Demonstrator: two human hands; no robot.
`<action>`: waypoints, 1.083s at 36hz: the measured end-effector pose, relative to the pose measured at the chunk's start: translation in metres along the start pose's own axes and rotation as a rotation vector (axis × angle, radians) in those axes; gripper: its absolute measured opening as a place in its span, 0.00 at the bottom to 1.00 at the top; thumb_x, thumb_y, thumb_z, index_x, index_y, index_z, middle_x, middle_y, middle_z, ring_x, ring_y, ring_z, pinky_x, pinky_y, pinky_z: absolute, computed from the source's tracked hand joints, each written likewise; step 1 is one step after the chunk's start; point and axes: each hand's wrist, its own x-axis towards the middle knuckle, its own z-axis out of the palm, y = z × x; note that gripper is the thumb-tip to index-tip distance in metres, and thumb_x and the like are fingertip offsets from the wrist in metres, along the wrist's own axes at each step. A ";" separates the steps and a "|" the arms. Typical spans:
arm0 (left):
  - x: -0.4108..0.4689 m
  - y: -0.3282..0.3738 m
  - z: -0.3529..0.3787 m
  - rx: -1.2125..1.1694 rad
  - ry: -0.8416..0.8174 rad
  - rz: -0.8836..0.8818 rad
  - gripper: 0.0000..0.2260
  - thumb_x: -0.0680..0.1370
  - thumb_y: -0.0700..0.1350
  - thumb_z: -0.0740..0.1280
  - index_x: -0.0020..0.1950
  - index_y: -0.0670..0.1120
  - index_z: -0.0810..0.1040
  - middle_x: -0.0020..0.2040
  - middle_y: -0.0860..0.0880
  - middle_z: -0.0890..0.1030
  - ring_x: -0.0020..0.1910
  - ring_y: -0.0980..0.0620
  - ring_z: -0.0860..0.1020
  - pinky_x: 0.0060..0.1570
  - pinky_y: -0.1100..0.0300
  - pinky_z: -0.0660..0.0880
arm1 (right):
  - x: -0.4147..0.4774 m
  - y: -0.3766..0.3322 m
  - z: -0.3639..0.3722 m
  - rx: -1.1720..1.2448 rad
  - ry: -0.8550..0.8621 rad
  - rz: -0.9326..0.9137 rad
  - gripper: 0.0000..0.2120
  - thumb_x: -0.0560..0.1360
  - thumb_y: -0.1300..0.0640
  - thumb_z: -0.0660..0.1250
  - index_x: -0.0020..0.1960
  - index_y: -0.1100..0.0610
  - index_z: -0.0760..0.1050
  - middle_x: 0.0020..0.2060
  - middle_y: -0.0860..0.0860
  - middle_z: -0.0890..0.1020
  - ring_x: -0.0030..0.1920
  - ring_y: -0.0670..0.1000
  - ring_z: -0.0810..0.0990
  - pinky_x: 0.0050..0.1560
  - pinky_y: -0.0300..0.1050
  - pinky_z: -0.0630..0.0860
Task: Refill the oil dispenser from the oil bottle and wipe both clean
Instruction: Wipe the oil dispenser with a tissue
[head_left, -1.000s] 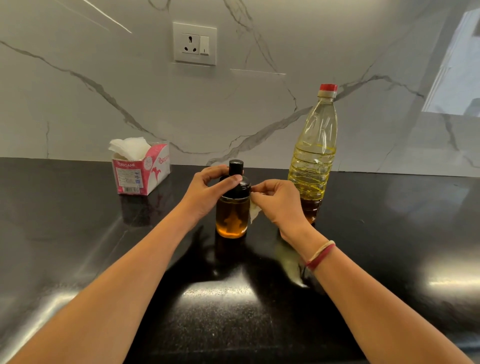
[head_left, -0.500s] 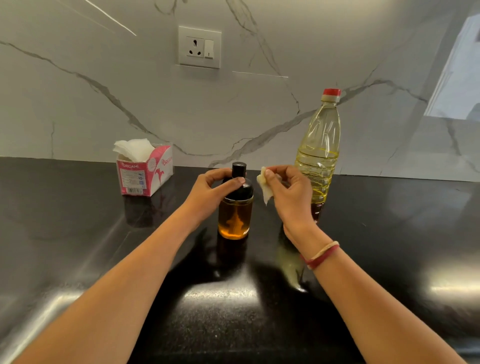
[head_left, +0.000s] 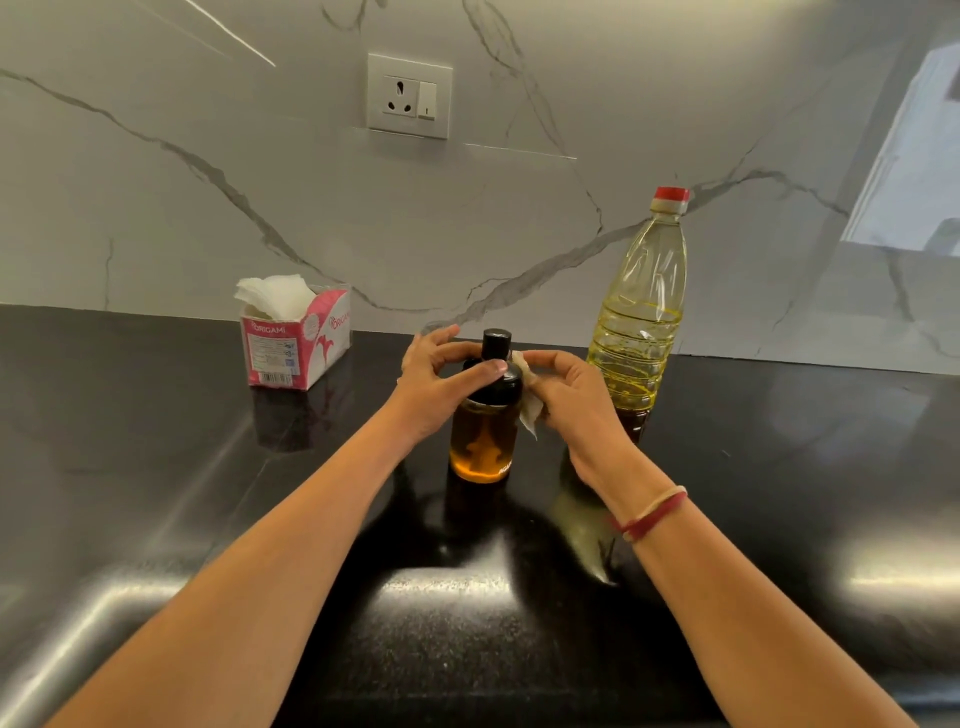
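Dispenser (head_left: 485, 415) shoulder and cap rim partly covered by left hand (head_left: 434, 387). Right side of dispenser hidden behind tissue (head_left: 529, 410) and right hand (head_left: 569, 395). Most of tissue concealed within right hand fingers (head_left: 545, 359). Lower left of oil bottle (head_left: 641, 317) blocked by right hand. Small print on tissue box (head_left: 291, 345) label too small to be read. Both forearms cut off by bottom edge. Surface (head_left: 156, 467) cut off at left, right and bottom edges.

The tabletop (head_left: 779, 467) is glossy black stone. The oil dispenser (head_left: 483, 441) is clear glass with a shiny black plastic cap; the oil bottle (head_left: 641, 312) is clear ribbed plastic; the tissue box (head_left: 296, 343) is printed card.
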 end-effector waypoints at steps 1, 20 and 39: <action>0.000 0.001 0.000 -0.002 -0.001 -0.005 0.26 0.65 0.61 0.71 0.59 0.52 0.83 0.75 0.52 0.65 0.79 0.48 0.53 0.76 0.38 0.51 | -0.002 0.001 0.001 -0.023 0.024 -0.028 0.08 0.77 0.59 0.66 0.56 0.57 0.77 0.39 0.49 0.85 0.43 0.47 0.84 0.44 0.40 0.79; -0.004 0.004 0.002 -0.086 -0.031 0.007 0.13 0.76 0.46 0.72 0.60 0.47 0.83 0.73 0.47 0.68 0.75 0.50 0.62 0.75 0.43 0.59 | -0.070 -0.006 0.029 -0.728 0.170 -0.397 0.26 0.79 0.65 0.59 0.76 0.56 0.59 0.58 0.57 0.80 0.54 0.56 0.81 0.53 0.52 0.79; -0.002 0.002 -0.021 -0.117 -0.279 -0.017 0.18 0.59 0.62 0.75 0.49 0.65 0.85 0.78 0.55 0.59 0.78 0.50 0.57 0.76 0.43 0.55 | 0.024 -0.017 0.021 -0.213 0.182 -0.047 0.10 0.77 0.65 0.63 0.57 0.57 0.74 0.54 0.55 0.79 0.53 0.52 0.78 0.50 0.44 0.78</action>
